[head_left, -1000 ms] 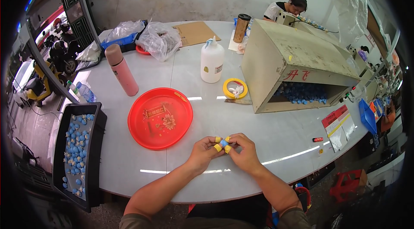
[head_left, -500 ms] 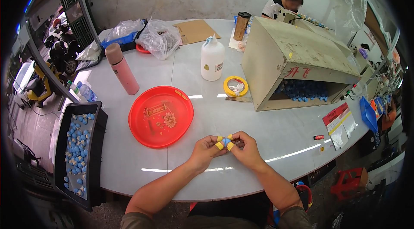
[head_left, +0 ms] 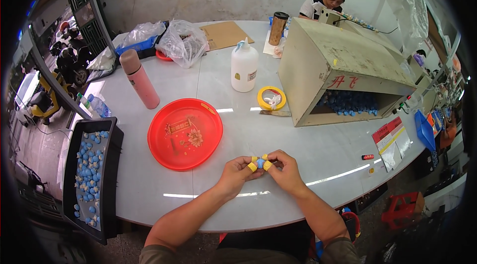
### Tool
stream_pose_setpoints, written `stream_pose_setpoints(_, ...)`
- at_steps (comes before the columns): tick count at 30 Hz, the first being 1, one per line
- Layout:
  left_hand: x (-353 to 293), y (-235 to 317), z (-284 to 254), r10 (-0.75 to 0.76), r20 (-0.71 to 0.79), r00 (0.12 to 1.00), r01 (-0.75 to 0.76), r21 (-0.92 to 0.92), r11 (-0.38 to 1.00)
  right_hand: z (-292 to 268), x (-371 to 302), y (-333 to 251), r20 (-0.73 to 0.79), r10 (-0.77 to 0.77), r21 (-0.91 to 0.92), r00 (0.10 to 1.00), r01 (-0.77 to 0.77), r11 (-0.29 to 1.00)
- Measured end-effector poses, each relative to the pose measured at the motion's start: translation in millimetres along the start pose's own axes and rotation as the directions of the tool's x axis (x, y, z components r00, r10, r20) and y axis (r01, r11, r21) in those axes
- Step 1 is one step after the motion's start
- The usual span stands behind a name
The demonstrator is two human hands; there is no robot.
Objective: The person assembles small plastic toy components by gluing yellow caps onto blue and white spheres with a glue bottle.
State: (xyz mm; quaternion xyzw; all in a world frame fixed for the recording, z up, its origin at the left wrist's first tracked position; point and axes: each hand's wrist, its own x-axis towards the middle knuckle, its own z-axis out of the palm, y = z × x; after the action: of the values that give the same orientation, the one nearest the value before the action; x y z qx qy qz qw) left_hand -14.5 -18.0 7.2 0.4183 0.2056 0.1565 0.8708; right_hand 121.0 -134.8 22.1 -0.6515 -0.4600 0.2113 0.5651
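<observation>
Between my two hands, above the near part of the white table, is a small blue rounded piece. My left hand pinches it from the left, and my right hand pinches it from the right. Yellow tape wraps the thumb and forefinger tips of both hands. The fingers partly cover the piece, so its exact kind cannot be made out. To the left of my hands lies a round red tray with a printed flower pattern.
At left stands a black bin of blue pieces. A beige metal box at right holds many more. Around them are a pink flask, a white squeeze bottle, a yellow tape roll and a brown tumbler. Behind the box sits a person.
My fingers have shifted slightly around the blue piece, with the right thumb a little higher. The person behind the box has raised their head slightly.
</observation>
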Motion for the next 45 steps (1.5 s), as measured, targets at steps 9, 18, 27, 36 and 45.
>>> stream_pose_setpoints(9, -5, 9, 6, -0.127, -0.022, 0.992, 0.129, 0.090, 0.988, 6, -3, 5, 0.024, 0.264, 0.118, 0.964, -0.265, 0.957)
stream_pose_setpoints(18, -6, 10, 10, -0.118, -0.093, 0.989, 0.126, 0.075, 0.989, 17, -1, 1, -0.036, 0.283, 0.088, 0.958, -0.279, 0.956)
stream_pose_setpoints(27, -4, 2, 10, -0.061, -0.114, 0.992, 0.071, 0.084, 0.994, 26, -6, -1, -0.143, 0.257, -0.059, 0.956, -0.268, 0.962)
stream_pose_setpoints(36, -6, -6, 13, 0.036, -0.099, 0.994, -0.022, 0.140, 0.990, 36, -12, 1, -0.254, 0.147, -0.047, 0.956, -0.164, 0.985)
stream_pose_setpoints(45, -6, -8, 15, 0.033, -0.089, 0.996, -0.022, 0.127, 0.992, 37, -13, 3, -0.258, 0.153, -0.036, 0.954, -0.168, 0.985)
